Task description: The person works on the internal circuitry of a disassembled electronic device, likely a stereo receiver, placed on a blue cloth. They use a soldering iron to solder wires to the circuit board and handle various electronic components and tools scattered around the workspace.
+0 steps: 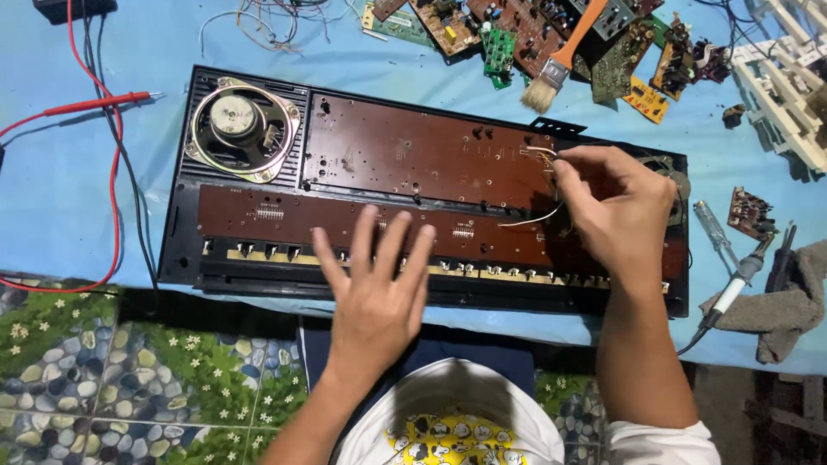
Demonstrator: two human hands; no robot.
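An opened black keyboard case [177, 241] lies bottom-up on a blue cloth, with two long brown circuit boards [405, 151] and a round speaker [243, 129] at its left end. My left hand [376, 284] rests flat with fingers spread on the lower brown board. Over the right part of the upper board, my right hand [616, 211] pinches a thin white wire [532, 218] that loops down to the lower board. The case's right speaker is mostly hidden behind my right hand.
Several loose circuit boards [525, 34] and a paintbrush [558, 65] lie at the back. A red probe [99, 104] with red and black leads lies left. A screwdriver [715, 232], soldering iron [736, 284], grey rag [788, 310] and white key frame [788, 95] sit right.
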